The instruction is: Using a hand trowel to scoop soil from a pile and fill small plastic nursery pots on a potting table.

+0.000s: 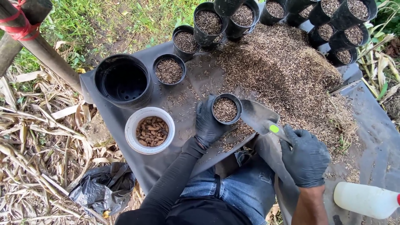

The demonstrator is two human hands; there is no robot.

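Left hand (207, 123) fingers curled around small black pot (225, 109); right hand (305, 157) fist closed on trowel (260, 117) handle bearing round green sticker (273, 128).

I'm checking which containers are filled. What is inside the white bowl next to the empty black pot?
The white bowl holds a heap of brown, lumpy pieces, well below its rim. The heap covers the bowl's bottom, which cannot be seen.

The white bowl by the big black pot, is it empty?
No. The white bowl holds a heap of brown, knobbly pieces, and it sits on the dark sheet beside the stack of empty black pots.
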